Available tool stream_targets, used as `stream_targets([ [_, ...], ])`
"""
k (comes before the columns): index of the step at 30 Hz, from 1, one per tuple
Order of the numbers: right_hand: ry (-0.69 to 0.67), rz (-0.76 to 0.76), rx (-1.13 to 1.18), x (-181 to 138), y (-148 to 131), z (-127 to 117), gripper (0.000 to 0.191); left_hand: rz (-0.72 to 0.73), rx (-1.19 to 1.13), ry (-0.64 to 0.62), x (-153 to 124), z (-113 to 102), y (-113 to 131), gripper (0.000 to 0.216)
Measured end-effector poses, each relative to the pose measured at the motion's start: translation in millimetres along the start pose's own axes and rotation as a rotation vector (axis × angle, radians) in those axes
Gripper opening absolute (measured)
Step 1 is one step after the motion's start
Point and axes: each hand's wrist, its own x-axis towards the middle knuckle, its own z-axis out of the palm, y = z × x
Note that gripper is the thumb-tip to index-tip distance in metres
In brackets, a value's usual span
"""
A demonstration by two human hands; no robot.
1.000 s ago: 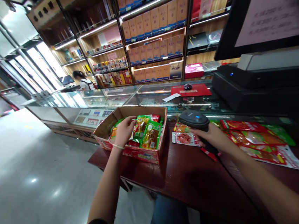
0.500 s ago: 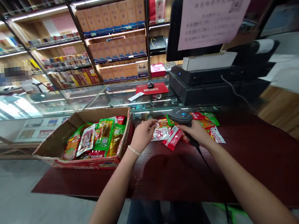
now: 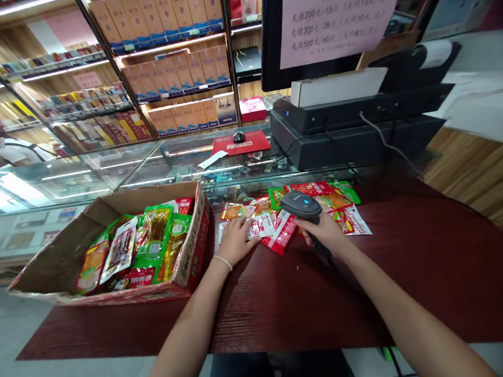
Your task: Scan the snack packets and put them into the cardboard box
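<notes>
My right hand grips the handle of a dark barcode scanner, its head over the snack packets and a small blue light showing on top. My left hand lies palm down with fingers stretched over a white-and-red snack packet. Just right of it is a red packet with a barcode label, partly under the scanner head. More red and green packets lie spread on the dark red table. To my left stands an open cardboard box holding several bagged snacks.
Behind the packets runs a glass counter with a red mouse pad and a computer mouse. A monitor with a pink paper sign sits at the back right. A person is at the far left. Shelves of boxes line the wall.
My left hand has moved left and down and now lies flat over the packets, uncovering more of them. My right hand still holds the barcode scanner. The view has shifted slightly.
</notes>
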Motion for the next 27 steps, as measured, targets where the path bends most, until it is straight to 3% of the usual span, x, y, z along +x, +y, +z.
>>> stream_targets([
  [4, 0.010, 0.019, 0.032, 0, 2, 1, 0.042, -0.018, 0.010, -0.010, 3, 3, 7, 0.041],
  [9, 0.015, 0.049, 0.010, -2, 1, 4, 0.043, -0.126, -0.146, 0.125, 5, 7, 15, 0.022],
  [16, 0.079, 0.041, 0.019, -6, -4, 6, 0.041, -0.176, -0.259, 0.187, -4, -14, 25, 0.040],
  [22, 0.060, 0.006, 0.020, -5, -4, 4, 0.040, -0.350, -0.801, 0.641, 3, -19, 39, 0.047],
  [24, 0.054, -0.001, 0.001, -6, -4, 5, 0.042, -0.404, -1.031, 0.666, 8, -15, 40, 0.047],
  [27, 0.056, 0.006, -0.003, -7, -4, 7, 0.042, -0.449, -1.443, 0.574, 12, -8, 38, 0.043],
])
